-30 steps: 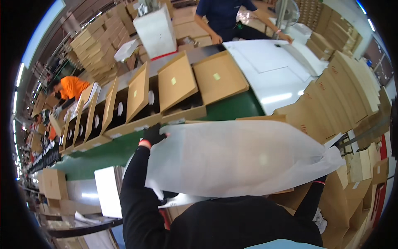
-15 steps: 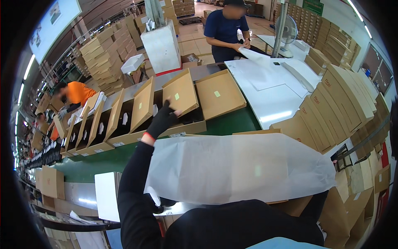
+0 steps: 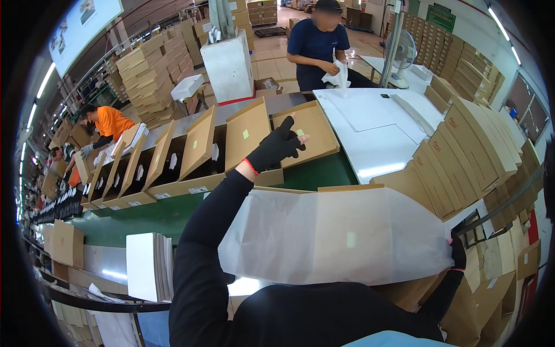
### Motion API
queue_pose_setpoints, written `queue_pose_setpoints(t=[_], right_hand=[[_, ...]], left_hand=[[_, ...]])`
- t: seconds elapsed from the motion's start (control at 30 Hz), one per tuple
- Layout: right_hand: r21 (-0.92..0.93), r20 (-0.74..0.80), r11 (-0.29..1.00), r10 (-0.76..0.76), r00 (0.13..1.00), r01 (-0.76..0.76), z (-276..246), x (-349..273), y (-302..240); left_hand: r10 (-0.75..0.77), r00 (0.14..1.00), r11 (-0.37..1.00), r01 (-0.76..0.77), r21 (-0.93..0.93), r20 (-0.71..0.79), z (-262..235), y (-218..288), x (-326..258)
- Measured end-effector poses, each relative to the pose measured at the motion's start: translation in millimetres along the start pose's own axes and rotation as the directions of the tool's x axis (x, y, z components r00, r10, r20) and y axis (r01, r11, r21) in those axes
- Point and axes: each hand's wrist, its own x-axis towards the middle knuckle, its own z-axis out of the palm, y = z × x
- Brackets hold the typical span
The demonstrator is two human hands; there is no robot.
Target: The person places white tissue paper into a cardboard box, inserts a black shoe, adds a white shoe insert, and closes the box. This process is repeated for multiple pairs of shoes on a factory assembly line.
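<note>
My left hand (image 3: 276,146), in a black fingerless glove, reaches out over the row of shoe boxes with its fingers apart and nothing in them. Behind it lies the tilted lid of the rightmost open box (image 3: 321,130); whether I touch it cannot be made out. My right hand (image 3: 458,254), gloved the same way, is closed at the right edge of a large translucent sheet of tissue paper (image 3: 277,231). The sheet spreads in front of me across an open brown box (image 3: 350,188), which shows through it. Dark contents show in several boxes of the row.
A green conveyor belt (image 3: 110,231) runs under the boxes. A white-topped table (image 3: 370,133) stands beyond, with a stack of brown boxes (image 3: 462,144) at right. White sheets (image 3: 144,266) are stacked at left. One co-worker (image 3: 318,46) handles white paper; another wears orange (image 3: 113,122).
My left hand has moved right along the boxes to the rightmost lid. My right hand has come into view at the tissue paper's edge. The far co-worker's white paper is now bunched up.
</note>
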Motion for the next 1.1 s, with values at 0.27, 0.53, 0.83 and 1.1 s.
queue_pose_setpoints(t=[0.27,0.53,0.83,1.1], right_hand=[[0.076,0.063,0.995,0.065,0.996,-0.07,18.6,-2.0,-28.1],[-0.19,0.021,0.98,0.055,0.998,-0.05,17.0,-3.3,12.3],[-0.424,-0.065,0.906,-0.018,0.998,-0.011,10.3,-2.7,33.3],[-0.52,-0.236,0.845,-0.008,0.972,-0.12,-4.9,0.6,43.7]], left_hand=[[0.011,0.999,0.999,-0.012,-0.044,-0.031,-1.1,3.9,-12.3],[0.067,0.998,0.995,-0.068,-0.078,-0.018,3.2,-5.7,-32.2],[0.059,0.997,0.991,-0.065,-0.114,-0.055,6.4,-12.9,-42.9],[0.025,0.996,0.992,-0.035,-0.117,-0.089,-1.7,-18.6,-53.0]])
